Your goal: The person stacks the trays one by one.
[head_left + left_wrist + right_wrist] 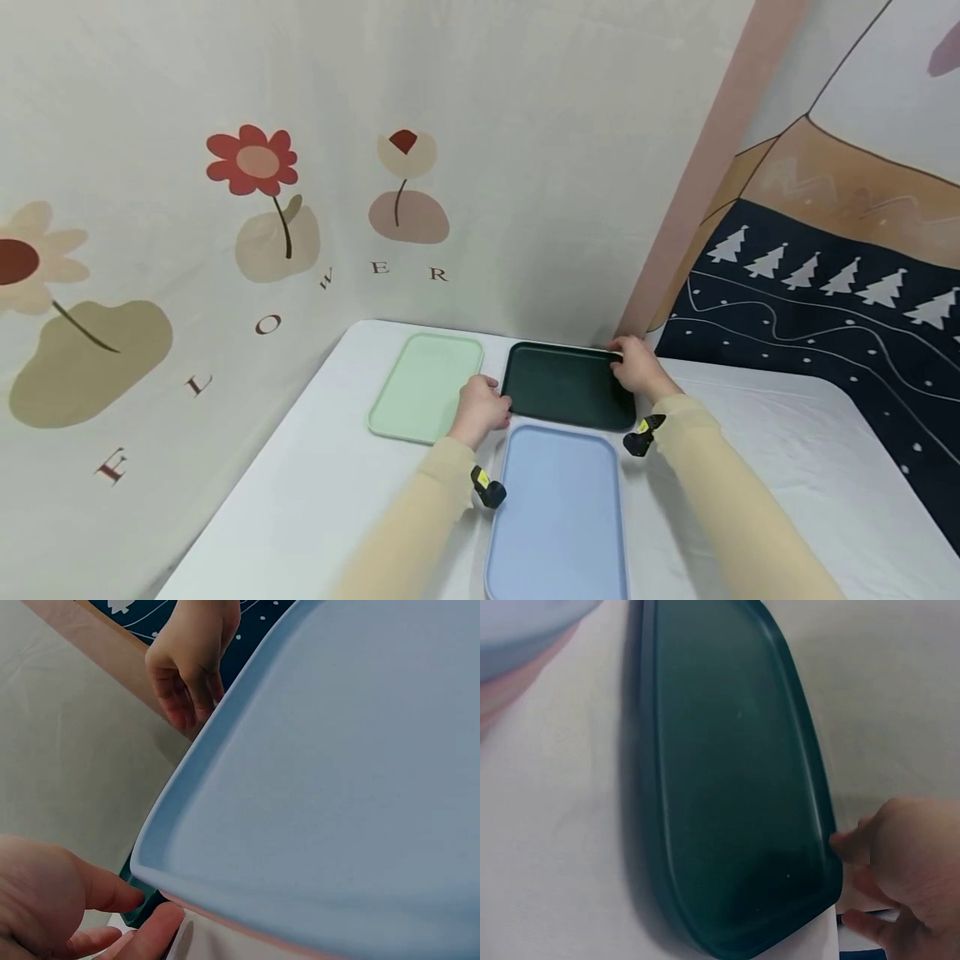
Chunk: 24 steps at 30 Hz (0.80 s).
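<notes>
A dark green rectangular tray [567, 385] lies at the back of the white table, by the wall. My left hand [482, 408] pinches its left edge; in the left wrist view the thumb [112, 890] sits over the tray's green corner, partly hidden by the blue tray. At the far right corner, my right hand [639, 367] holds the rim. The right wrist view shows that thumb [847, 844] on the rim, with the other fingers bent outside the edge. Just in front lies a light blue tray [558, 517], with a pink edge [247, 927] showing beneath it.
A light green tray [427, 387] lies left of the dark green one. The white-covered table [300, 500] meets a cloth wall [555, 167] with printed flowers along its back and left. A dark printed cloth [810, 317] with trees hangs at the right.
</notes>
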Motion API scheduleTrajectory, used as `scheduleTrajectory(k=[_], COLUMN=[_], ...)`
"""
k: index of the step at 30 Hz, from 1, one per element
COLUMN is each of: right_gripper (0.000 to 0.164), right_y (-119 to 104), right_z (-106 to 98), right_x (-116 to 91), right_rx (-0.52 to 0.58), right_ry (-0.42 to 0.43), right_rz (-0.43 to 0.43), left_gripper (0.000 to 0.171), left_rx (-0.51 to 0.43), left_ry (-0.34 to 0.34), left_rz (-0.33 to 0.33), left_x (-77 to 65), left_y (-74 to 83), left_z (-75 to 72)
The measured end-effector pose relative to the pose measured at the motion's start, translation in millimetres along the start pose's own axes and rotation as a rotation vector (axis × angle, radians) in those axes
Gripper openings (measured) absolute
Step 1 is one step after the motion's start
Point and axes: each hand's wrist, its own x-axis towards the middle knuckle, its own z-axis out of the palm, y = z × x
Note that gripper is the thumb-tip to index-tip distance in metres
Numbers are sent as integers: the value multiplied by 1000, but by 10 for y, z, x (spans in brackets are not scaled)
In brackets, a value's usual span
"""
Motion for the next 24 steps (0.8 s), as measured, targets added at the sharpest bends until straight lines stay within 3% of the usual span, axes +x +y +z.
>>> scheduleTrajectory(k=[10,24], right_gripper=[37,31], right_y=[143,127], right_z=[6,-9], right_x=[-51,-91], right_rx=[-15,76], right_ry=[35,111], right_rz=[53,150], left_gripper=[24,29], left_rx=[13,-56], left_ry=[-6,-15], left_rz=[-2,-28], left_x=[36,50], left_y=[-27,-33], left_z=[19,8])
